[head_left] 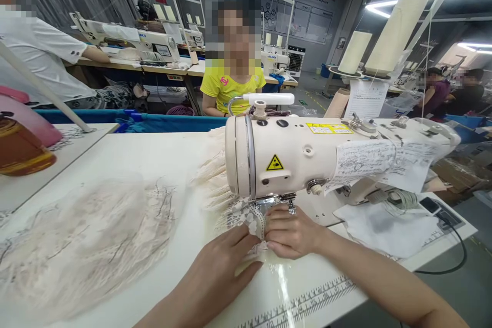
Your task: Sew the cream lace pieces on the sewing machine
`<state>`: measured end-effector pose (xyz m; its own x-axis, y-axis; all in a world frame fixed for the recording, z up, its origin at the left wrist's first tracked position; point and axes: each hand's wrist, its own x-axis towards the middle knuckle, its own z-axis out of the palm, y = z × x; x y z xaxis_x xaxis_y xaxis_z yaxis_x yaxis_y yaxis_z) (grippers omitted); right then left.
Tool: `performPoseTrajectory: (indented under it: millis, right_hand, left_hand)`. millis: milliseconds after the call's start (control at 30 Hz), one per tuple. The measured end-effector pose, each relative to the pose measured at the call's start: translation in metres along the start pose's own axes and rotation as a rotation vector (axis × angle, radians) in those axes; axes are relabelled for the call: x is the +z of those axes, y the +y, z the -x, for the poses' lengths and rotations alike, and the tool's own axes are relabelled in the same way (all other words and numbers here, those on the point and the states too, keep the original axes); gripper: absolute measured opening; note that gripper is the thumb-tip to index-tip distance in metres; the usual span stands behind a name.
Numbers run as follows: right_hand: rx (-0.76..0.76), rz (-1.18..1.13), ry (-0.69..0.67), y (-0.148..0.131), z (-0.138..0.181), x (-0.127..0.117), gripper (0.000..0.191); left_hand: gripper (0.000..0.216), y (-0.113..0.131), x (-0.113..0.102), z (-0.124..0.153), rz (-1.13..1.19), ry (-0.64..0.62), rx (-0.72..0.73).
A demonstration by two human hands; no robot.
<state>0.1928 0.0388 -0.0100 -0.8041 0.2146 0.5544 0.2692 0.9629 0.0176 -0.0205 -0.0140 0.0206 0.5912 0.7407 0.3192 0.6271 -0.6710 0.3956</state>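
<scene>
Work at a sewing machine [284, 146]. A strip of white lace [257, 221] lies on the tabletop [161, 151], below the head of the machine and beside its metal foot; whether it passes under the foot cannot be told. The left hand [232, 253] rests with its fingers spread lightly over the lace, the thumb standing apart from them. The right hand [290, 230] is bent at the lace's right edge, fingers curled (whether they pinch the lace or merely press it cannot be told, the fingertips being partly hidden). Pale fringed cloth [215, 171] hangs in folds behind the machine head, and a heap of similar fabric [96, 246] covers the left part of the tabletop. A printed ruler [303, 300] runs along the near edge. At right, a white cloth [388, 230] lies near a coil of cord [402, 199]; handwritten paper [369, 161] covers part of the machine's arm. Behind stand two thread cones [403, 28] and, across from the hands, a person in a yellow shirt [234, 87].
</scene>
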Motion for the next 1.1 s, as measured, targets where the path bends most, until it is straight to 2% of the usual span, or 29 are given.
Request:
performPoseTrajectory:
  millis: [233, 300, 400, 533, 667, 800, 967, 1100]
  right_hand:
    - [-0.066, -0.022, 0.071, 0.000, 0.002, 0.000, 0.020]
    - [-0.074, -0.076, 0.012, 0.001, 0.003, -0.004, 0.019]
    - [0.009, -0.120, -0.131, 0.003, 0.005, -0.010, 0.041]
    - [0.085, -0.134, -0.280, 0.004, 0.006, -0.014, 0.047]
    - [0.097, -0.016, -0.205, 0.003, 0.006, -0.011, 0.025]
    - [0.018, 0.052, -0.069, 0.002, 0.003, -0.011, 0.011]
    - [0.012, -0.058, -0.050, 0.004, -0.001, -0.012, 0.013]
    - [0.116, -0.121, -0.074, 0.006, 0.003, -0.010, 0.016]
  left_hand:
    - [0.017, -0.006, 0.010, -0.005, -0.296, 0.192, 0.321]
    - [0.022, -0.007, 0.009, -0.006, -0.356, 0.213, 0.376]
    - [0.022, -0.008, 0.007, -0.006, -0.387, 0.195, 0.371]
    - [0.022, -0.008, 0.006, -0.004, -0.382, 0.199, 0.353]
    - [0.020, -0.009, 0.006, -0.004, -0.378, 0.204, 0.322]
    - [0.022, -0.009, 0.006, -0.004, -0.394, 0.211, 0.316]
    - [0.019, -0.010, 0.003, -0.004, -0.495, 0.184, 0.321]
    - [0.018, -0.012, 0.007, -0.005, -0.368, 0.141, 0.302]
